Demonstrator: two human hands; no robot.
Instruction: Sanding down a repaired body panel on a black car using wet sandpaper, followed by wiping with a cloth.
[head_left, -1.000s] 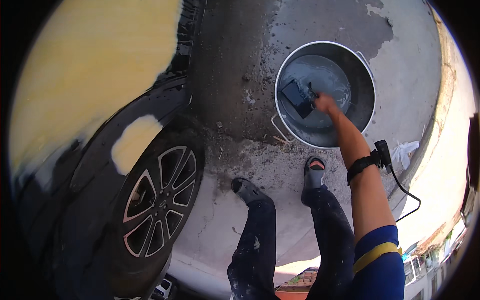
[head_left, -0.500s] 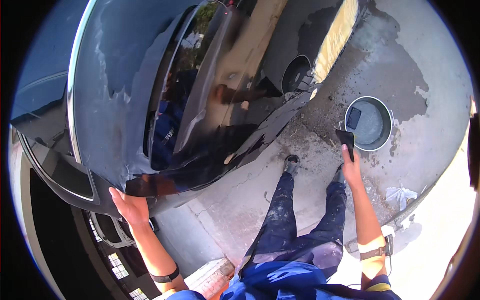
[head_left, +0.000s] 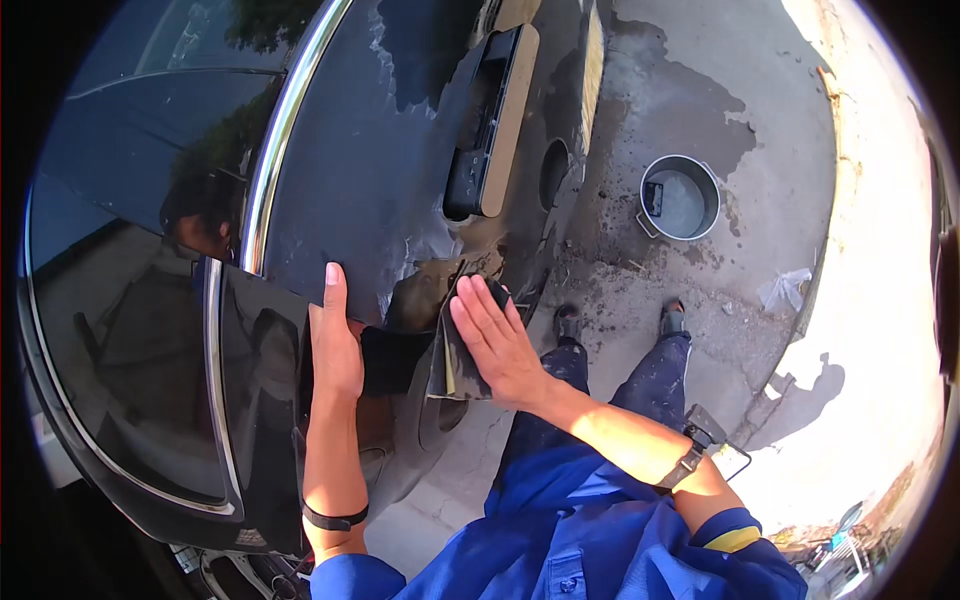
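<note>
My left hand (head_left: 338, 350) grips the edge of the dark car door (head_left: 340, 170), thumb upright on the near side, other fingers largely hidden. My right hand (head_left: 497, 340) lies with extended fingers over a folded dark sheet (head_left: 444, 372), apparently sandpaper, pressed against the door below the handle fitting (head_left: 490, 120). The door's surface around the sheet is patchy and wet. A chrome strip (head_left: 290, 105) runs along the door beside the glossy window area.
At right on the wet concrete stands a metal bucket (head_left: 705, 203) of grey water with a dark rectangular block (head_left: 654, 199) inside. A crumpled white scrap (head_left: 785, 288) lies near the sunlit wall. My feet are below, beside the car.
My right hand has moved from inside the bucket up to the door, carrying the dark sheet. My left hand has come into view onto the door edge. The view has swung toward the door.
</note>
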